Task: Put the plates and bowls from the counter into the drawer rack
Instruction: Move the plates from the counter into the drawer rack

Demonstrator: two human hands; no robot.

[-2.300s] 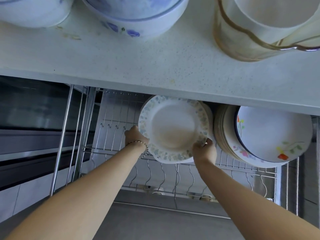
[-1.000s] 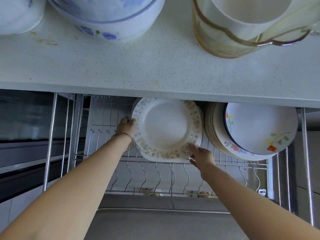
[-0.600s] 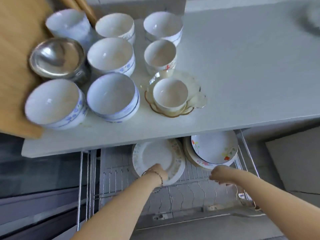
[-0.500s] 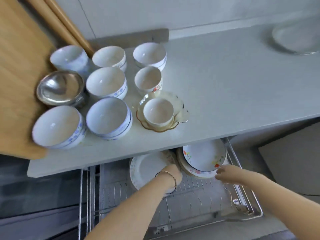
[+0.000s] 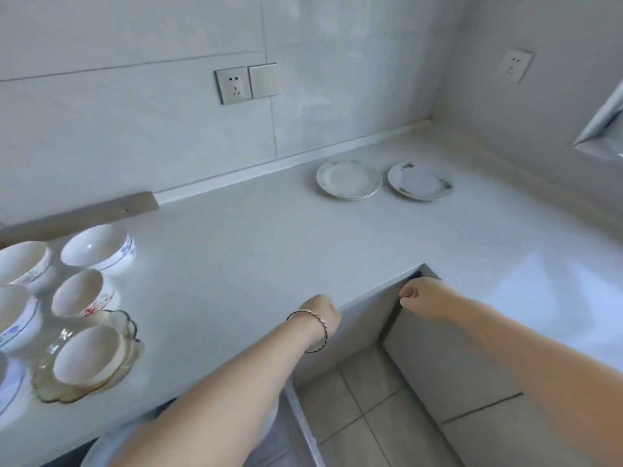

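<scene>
My left hand hangs at the front edge of the counter with its back toward me. The fingers are tucked out of sight, so I cannot tell whether they curl or grip anything. A bracelet circles that wrist. My right hand is at the counter's inner corner, apart from the left one. Its fingers are loosely curled with nothing in them.

On the counter's left end I count six bowls, clustered close and all upright. Three of them are cut off by the frame's edge. At the counter's back, toward the right, I count two plates lying flat side by side. The left plate and the right plate have a sliver of counter between them. A second rim may show under the left one, but I cannot be sure.

One scalloped glass dish sits at the counter's front left. It holds one white bowl, upright and empty, which is among the six.

The drawer rack lies below the counter's front edge, hidden by the counter and my left forearm. Only a blurred pale rim shows there.
</scene>
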